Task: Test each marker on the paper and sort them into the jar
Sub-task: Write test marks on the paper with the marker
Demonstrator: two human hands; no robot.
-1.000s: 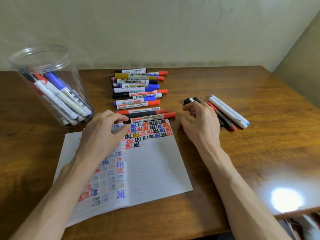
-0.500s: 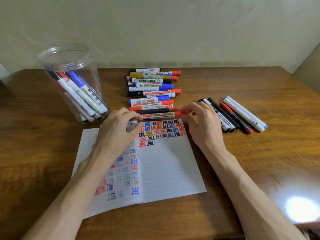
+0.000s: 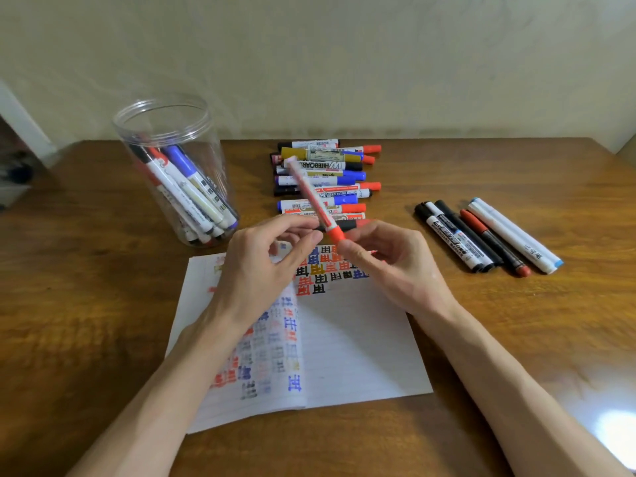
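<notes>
A red-capped marker (image 3: 311, 196) is lifted off the table, tilted with its cap end towards me. My right hand (image 3: 395, 266) pinches the red cap, and my left hand (image 3: 261, 270) pinches the barrel just above it. Both hands hover over the top of the lined paper (image 3: 351, 342), which carries rows of red, blue, black and yellow test marks. A clear plastic jar (image 3: 172, 166) stands upright at the left with several markers inside. A pile of markers (image 3: 327, 173) lies behind the paper.
Several markers (image 3: 481, 235), black, red and white with a blue end, lie in a row on the wooden table (image 3: 103, 304) to the right. A pale wall runs along the table's far edge. A bright glare spot shows at the near right corner.
My right hand left the row on the right, took the front red-capped marker by its cap and lifted it. My left hand came up off the paper onto the barrel.
</notes>
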